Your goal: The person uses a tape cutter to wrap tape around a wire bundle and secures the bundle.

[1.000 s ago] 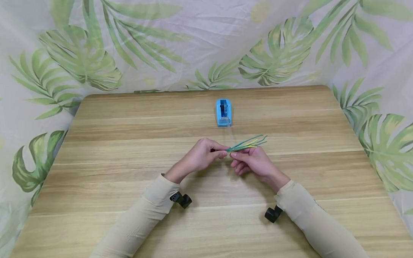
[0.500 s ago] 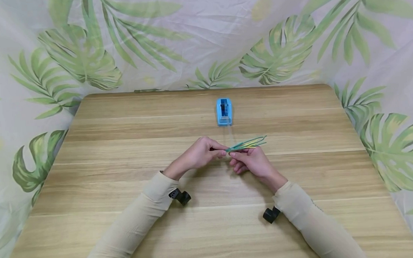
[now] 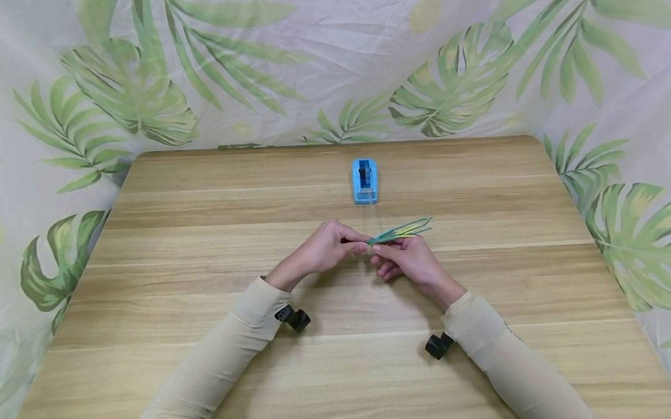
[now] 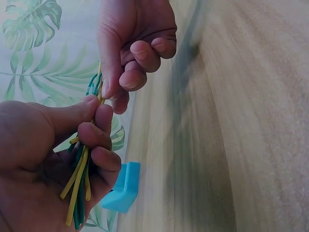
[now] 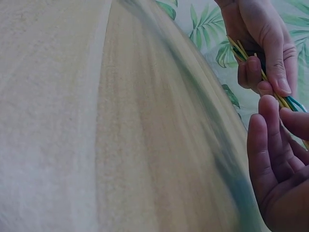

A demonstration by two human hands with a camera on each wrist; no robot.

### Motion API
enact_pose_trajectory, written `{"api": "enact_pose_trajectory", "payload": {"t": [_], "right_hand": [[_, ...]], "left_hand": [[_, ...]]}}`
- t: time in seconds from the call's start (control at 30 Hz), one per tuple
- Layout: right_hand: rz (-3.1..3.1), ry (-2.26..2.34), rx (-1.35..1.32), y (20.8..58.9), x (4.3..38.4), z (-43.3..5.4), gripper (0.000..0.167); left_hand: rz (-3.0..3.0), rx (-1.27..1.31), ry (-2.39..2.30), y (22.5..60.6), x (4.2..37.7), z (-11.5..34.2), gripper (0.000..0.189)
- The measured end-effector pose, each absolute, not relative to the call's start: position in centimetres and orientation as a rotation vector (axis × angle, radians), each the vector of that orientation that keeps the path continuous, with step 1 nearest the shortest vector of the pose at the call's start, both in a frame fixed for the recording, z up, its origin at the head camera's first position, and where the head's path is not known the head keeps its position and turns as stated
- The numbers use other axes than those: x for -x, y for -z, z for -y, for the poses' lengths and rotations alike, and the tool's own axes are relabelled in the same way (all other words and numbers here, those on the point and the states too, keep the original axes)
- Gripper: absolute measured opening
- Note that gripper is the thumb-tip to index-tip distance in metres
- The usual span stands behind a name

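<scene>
A bundle of thin green and yellow wires [image 3: 401,230] lies across both hands, above the table. My left hand [image 3: 327,248] pinches it between thumb and forefinger; in the left wrist view, several cut wire ends [image 4: 76,191] stick out below those fingers. Close beside, my right hand [image 3: 414,263] has its thumb and forefinger on the bundle, the other fingers loosely bent. Splayed wire ends fan out to the right over this hand. From a blue tape dispenser [image 3: 365,181] farther back, a strip of clear tape [image 3: 375,217] stretches to the bundle. The fingers hide where it meets the wires.
The wooden table [image 3: 230,201] reaches back to a leaf-patterned cloth [image 3: 330,55], which also hangs at both sides. Black wrist cameras [image 3: 295,320] sit at the sleeve cuffs, low over the tabletop.
Both hands stay on the wire bundle at nearly the same spot. The right hand has shifted very slightly left, and the splayed wire ends have turned a little.
</scene>
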State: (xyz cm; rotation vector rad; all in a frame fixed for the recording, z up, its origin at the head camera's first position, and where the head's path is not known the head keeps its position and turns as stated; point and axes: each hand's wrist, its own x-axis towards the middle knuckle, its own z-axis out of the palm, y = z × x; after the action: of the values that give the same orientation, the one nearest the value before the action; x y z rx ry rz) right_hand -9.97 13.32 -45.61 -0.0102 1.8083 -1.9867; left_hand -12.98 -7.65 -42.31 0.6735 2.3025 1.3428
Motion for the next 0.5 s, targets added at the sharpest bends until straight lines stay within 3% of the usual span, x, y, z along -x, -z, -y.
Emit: {"api": "enact_pose_trajectory", "payload": {"t": [0.5], "right_hand": [[-1.831, 1.965, -0.005, 45.99, 9.96, -13.66, 0.034]], "left_hand": [[-2.354, -0.73, -1.294, 42.23, 12.91, 7.5, 0.017]]}}
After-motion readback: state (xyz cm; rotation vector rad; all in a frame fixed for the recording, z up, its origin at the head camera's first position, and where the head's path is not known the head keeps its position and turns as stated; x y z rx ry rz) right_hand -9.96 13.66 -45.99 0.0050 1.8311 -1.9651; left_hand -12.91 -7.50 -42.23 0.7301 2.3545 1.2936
